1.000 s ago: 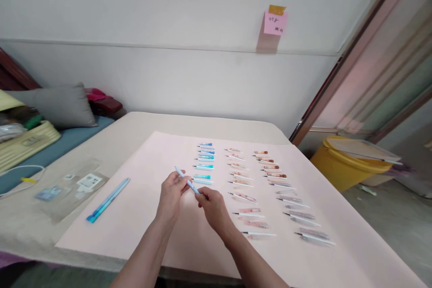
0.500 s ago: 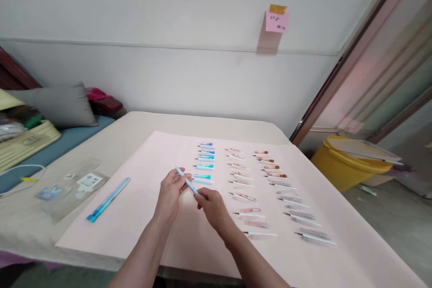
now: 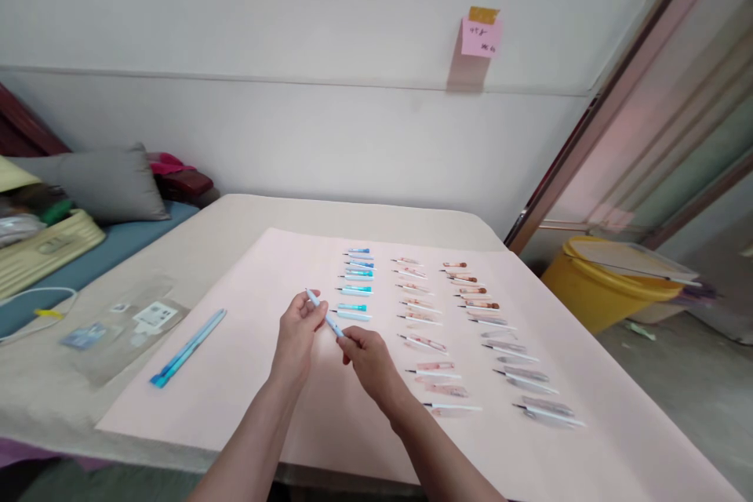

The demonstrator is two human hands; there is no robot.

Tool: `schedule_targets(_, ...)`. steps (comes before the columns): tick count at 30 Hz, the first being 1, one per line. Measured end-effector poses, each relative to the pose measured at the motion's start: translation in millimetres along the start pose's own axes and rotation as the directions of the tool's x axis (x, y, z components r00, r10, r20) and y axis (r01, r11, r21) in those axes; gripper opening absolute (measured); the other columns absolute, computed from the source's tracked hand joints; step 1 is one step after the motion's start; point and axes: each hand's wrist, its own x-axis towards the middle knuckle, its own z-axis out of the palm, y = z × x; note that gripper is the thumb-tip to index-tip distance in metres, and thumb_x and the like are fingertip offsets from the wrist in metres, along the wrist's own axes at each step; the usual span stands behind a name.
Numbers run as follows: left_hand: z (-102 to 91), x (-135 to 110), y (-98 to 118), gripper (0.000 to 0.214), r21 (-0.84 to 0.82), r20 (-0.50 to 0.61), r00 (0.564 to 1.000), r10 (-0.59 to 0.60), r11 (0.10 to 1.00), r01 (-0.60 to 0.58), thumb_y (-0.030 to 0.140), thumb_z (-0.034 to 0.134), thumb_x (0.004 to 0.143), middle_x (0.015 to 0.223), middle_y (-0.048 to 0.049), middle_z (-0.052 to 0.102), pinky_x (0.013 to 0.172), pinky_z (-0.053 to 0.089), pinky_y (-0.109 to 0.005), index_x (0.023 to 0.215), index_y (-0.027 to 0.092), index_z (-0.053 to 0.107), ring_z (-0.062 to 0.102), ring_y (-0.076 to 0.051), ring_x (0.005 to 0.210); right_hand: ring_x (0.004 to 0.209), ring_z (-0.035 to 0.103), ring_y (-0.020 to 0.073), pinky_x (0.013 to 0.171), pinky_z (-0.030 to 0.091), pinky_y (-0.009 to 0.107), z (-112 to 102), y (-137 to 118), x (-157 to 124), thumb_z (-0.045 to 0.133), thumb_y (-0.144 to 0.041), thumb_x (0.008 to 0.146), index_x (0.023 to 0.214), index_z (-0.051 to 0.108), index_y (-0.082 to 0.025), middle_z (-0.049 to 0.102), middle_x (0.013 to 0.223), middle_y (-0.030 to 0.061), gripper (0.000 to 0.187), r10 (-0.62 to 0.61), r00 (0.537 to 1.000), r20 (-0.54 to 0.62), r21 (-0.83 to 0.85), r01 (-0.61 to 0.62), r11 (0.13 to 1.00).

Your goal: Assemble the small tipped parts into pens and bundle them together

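Note:
Above a pale pink sheet point(image 3: 235, 361) I hold one light blue pen point(image 3: 314, 303) with both hands. My left hand point(image 3: 297, 336) pinches its upper half. My right hand point(image 3: 368, 358) is closed round its lower end. Just beyond my hands lie three columns of pen parts: blue pieces point(image 3: 357, 276), pink patterned pieces point(image 3: 420, 314), and brown and grey pieces point(image 3: 500, 341). A blue pen point(image 3: 188, 347) lies alone at the sheet's left side.
Clear plastic packets point(image 3: 126, 323) lie on the beige table point(image 3: 194, 243) left of the sheet. A bed with a grey pillow point(image 3: 111, 182) and a yellow case point(image 3: 47, 247) stands at far left. A yellow bin point(image 3: 605, 286) is on the floor at right.
Both hands have shifted slightly up and away with the pen still held between them; nothing else has moved.

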Motion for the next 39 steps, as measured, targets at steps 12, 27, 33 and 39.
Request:
schedule_targets(12,0.1,0.1,0.3,0.043,-0.005,0.0,1.0,-0.008,1.0,0.008,0.032,0.073,0.061,0.076,-0.0016,0.062,0.078,0.045,-0.03,0.099,0.016,0.06,0.058,-0.014,0.076,0.042,0.031,0.0071,0.046,0.024,0.021,2.1,7.3,2.0,0.046,-0.029,0.079,0.054,0.048,-0.018,0.033,0.042,-0.0069,0.028,0.051,0.997,0.053,0.099,-0.056,0.994)
schedule_targets(27,-0.4,-0.4,-3.1,0.041,0.06,0.01,1.0,-0.008,0.998,0.008,0.034,0.072,0.061,0.072,0.0002,0.061,0.076,0.045,-0.03,0.096,0.016,0.06,0.057,-0.012,0.069,0.037,0.03,0.004,0.039,0.017,0.021,-0.3,-7.6,-2.7,0.047,-0.024,0.076,0.071,0.06,-0.015,0.05,0.051,-0.0037,0.017,0.154,0.98,0.125,0.316,-0.187,0.93)
schedule_targets(33,-0.5,-0.3,1.7,0.054,-0.001,0.063,0.998,-0.018,1.0,0.018,0.029,0.072,0.062,0.068,0.0002,0.061,0.078,0.046,-0.033,0.11,0.015,0.053,0.06,-0.015,0.074,0.035,0.029,0.0036,0.038,0.015,0.021,0.9,-2.3,-2.5,0.049,-0.024,0.076,0.072,0.06,-0.014,0.049,0.05,-0.0041,0.015,0.141,0.979,0.148,0.385,-0.188,0.903)
schedule_targets(39,-0.9,-1.2,5.4,0.058,-0.051,0.099,0.994,-0.052,0.997,0.057,0.025,0.07,0.064,0.078,-0.0062,0.066,0.081,0.046,-0.036,0.116,0.015,0.048,0.063,-0.018,0.079,0.034,0.029,0.003,0.037,0.014,0.021,0.4,2.6,-3.1,0.052,-0.03,0.078,0.074,0.061,-0.014,0.05,0.051,-0.0035,0.019,0.106,0.975,0.195,0.456,-0.186,0.87)
